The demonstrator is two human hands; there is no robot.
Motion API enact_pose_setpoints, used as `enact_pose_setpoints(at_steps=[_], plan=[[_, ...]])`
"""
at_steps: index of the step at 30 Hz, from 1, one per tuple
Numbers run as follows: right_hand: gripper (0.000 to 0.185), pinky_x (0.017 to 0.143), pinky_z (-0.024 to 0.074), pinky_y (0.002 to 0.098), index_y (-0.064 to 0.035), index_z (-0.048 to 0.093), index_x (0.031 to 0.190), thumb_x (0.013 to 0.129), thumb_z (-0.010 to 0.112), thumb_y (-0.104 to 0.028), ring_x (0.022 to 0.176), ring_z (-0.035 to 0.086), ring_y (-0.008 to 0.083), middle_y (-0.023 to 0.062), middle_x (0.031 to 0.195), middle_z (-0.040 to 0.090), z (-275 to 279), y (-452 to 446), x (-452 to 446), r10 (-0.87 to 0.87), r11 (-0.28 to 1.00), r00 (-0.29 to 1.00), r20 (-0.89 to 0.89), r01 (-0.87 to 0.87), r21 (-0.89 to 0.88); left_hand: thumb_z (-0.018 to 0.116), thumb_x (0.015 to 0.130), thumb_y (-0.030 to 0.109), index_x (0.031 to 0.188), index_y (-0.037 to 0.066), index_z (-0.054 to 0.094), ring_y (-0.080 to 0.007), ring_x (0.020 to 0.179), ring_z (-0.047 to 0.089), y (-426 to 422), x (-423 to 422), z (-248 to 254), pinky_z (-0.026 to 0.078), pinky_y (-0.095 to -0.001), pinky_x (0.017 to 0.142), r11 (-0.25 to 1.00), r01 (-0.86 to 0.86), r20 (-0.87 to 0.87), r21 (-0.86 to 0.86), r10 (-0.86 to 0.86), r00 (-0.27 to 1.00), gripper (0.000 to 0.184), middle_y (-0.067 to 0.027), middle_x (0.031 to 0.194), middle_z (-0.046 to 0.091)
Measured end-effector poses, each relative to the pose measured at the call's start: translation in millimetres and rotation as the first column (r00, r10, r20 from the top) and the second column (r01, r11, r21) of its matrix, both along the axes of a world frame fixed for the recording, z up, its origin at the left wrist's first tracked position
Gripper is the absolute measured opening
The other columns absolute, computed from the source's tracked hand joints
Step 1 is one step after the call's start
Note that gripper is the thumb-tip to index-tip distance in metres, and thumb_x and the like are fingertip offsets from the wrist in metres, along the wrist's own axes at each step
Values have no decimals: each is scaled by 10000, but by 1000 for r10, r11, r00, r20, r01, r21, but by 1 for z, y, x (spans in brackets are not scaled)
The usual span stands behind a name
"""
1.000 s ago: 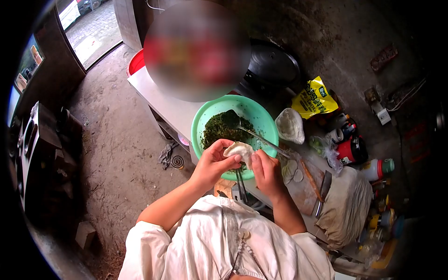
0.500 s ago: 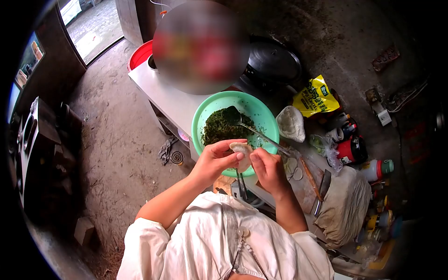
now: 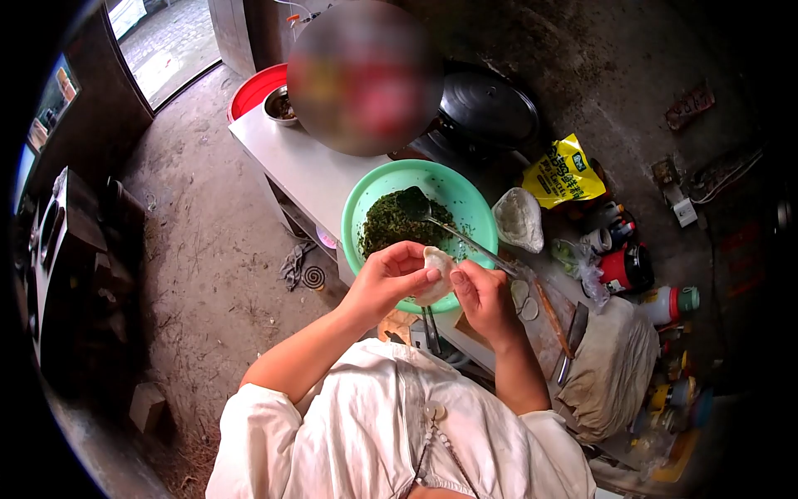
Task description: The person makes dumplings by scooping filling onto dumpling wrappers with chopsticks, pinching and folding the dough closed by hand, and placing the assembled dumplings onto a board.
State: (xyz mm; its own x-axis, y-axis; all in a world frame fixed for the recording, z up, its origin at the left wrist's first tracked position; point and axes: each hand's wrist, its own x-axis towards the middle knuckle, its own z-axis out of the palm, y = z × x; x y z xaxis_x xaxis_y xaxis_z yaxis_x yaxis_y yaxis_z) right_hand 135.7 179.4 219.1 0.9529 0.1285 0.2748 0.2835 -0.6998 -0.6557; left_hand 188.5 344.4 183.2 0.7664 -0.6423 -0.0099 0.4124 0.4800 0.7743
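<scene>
Above the near side of the green bowl (image 3: 480,218), my left hand (image 3: 378,287) and right hand (image 3: 489,303) pinch a dough wrapper (image 3: 442,264); likely light, soft, easily torn, best held by its edges.

Daylight glares through doorway (image 3: 166,46), pavement near-white; room dim, left side and far right in deep shadow. Desk (image 3: 303,166) moderately lit. Fisheye bending, black corners. Round blur patch upper centre, hands (image 3: 440,279) fairly sharp.

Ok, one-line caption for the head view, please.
Left hand and right hand pinch a dumpling over a green bowl of chopped filling, spoon inside.
</scene>
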Motion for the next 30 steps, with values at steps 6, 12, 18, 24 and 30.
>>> enact_pose_setpoints(at_steps=[6, 12, 18, 24, 30], plan=[[246, 449, 375, 380, -5, 457, 677, 864, 507, -157, 517, 530, 332, 164, 554, 482, 6, 2, 2, 9, 1000, 999, 32, -8, -17, 637, 802, 135, 975, 0, 574, -82, 831, 557, 2, 1, 2, 443, -220, 753, 996, -16, 42, 93, 13, 999, 228, -24, 900, 603], [241, 450, 379, 383, -15, 460, 670, 855, 520, -158, 515, 531, 331, 151, 551, 492, 4, 2, 4, 11, 1000, 999, 34, -11, -10, 631, 808, 153, 994, -22, 590, -76, 806, 561, 3, 2, 2, 448, -218, 738, 990, 1, 65, 138, -10, 998, 258, -26, 887, 615], [232, 452, 385, 384, -18, 464, 673, 855, 515, -153, 518, 526, 339, 154, 548, 488, 3, 2, 6, -10, 998, 997, 75, 14, -59, 619, 819, 167, 1040, -34, 588, -77, 836, 557, 5, 4, 2, 447, -218, 759, 979, 47, 92, 200, -67, 994, 300, -33, 920, 615], [223, 459, 392, 385, -18, 468, 674, 844, 526, -149, 532, 532, 338, 154, 562, 496, 2, 3, 6, -4, 999, 998, 69, 6, -35, 627, 813, 187, 1037, -31, 590, -76, 830, 561, 7, 5, 0, 453, -217, 750, 965, 57, 124, 255, -92, 988, 314, -33, 909, 617], [223, 464, 399, 384, -16, 474, 665, 836, 535, -145, 540, 539, 336, 154, 566, 502, 2, 5, 7, 13, 998, 998, 54, -9, -64, 645, 800, 213, 983, -21, 608, -69, 791, 562, 13, 8, 7, 459, -206, 701, 900, 121, 73, 419, -166, 983, 299, -33, 858, 623]])
